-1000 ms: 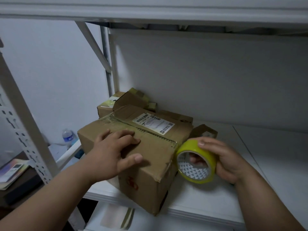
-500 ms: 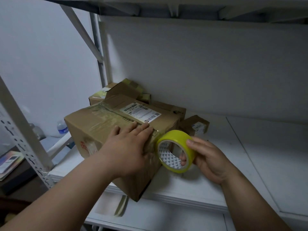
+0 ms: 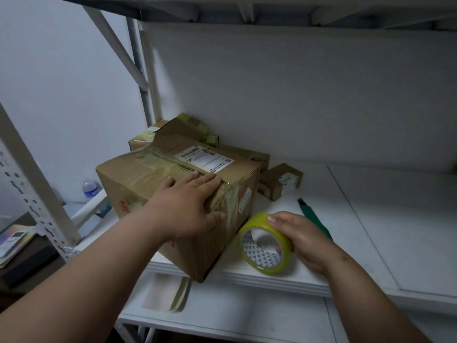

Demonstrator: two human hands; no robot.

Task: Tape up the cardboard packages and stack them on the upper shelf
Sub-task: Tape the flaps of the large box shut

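A large cardboard box [image 3: 138,177] with a white shipping label and clear tape along its top seam sits at the front of the white shelf [image 3: 358,219], one corner hanging over the edge. My left hand [image 3: 188,206] lies flat on the box's top right edge, fingers straight, thumb down the side. My right hand [image 3: 301,236] grips a yellow tape roll [image 3: 264,243] just right of the box, low over the shelf.
Smaller cardboard boxes [image 3: 282,180] stand behind and to the right of the big one. A green-handled cutter [image 3: 314,217] lies on the shelf behind my right hand. The upper shelf's underside [image 3: 272,8] runs overhead. A lower shelf holds paper [image 3: 165,290].
My right hand has lowered the tape roll from the box's top corner down toward the shelf. My left hand stays pressed on the box's edge. The cutter has come into view.
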